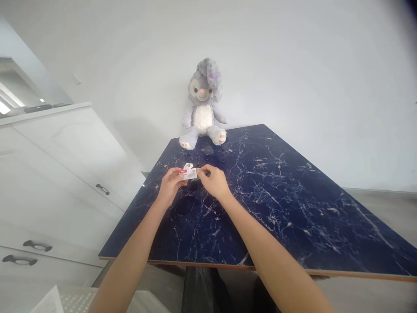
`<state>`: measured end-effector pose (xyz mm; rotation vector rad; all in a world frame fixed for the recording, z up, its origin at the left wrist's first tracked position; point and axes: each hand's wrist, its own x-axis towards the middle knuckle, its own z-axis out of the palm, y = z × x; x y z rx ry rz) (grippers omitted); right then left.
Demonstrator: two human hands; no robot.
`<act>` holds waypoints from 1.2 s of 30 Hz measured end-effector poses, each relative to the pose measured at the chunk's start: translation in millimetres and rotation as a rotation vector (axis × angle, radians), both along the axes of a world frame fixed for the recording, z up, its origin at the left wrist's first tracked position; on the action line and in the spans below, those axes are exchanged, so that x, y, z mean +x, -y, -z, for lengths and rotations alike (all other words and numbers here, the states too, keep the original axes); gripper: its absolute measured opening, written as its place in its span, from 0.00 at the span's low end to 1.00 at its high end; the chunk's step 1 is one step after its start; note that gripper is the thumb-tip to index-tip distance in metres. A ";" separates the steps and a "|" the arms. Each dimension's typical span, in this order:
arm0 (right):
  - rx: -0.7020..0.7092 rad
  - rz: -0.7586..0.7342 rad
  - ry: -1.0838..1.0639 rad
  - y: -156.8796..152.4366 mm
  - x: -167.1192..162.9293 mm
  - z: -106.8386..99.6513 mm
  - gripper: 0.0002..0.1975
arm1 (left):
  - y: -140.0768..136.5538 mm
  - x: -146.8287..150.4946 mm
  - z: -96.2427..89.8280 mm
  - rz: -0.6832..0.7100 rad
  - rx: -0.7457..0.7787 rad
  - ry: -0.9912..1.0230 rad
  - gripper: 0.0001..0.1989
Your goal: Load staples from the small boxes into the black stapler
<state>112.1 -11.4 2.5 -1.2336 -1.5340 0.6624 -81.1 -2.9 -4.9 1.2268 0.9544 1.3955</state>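
Over the table, my left hand [170, 184] grips the left end of a small white packet with a red patch [189, 174], thumb and fingers closed on it. My right hand [213, 180] pinches at the packet's right end between thumb and forefinger. Just behind the packet's top edge shows a white piece with a dark print [188, 166]; whether it is part of the packet I cannot tell. Something dark lies or hangs partly hidden behind the packet, too small to name.
A grey plush rabbit [202, 118] with a white belly sits at the far edge of the dark blue marbled table [276, 195], against the pale wall. White cabinets [65, 174] with dark handles stand to the left. The table's near edge runs below my forearms.
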 end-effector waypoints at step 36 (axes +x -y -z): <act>0.002 -0.002 -0.462 -10.7 2.1 1.8 0.11 | 0.6 10.3 11.4 -0.048 0.005 -0.126 0.21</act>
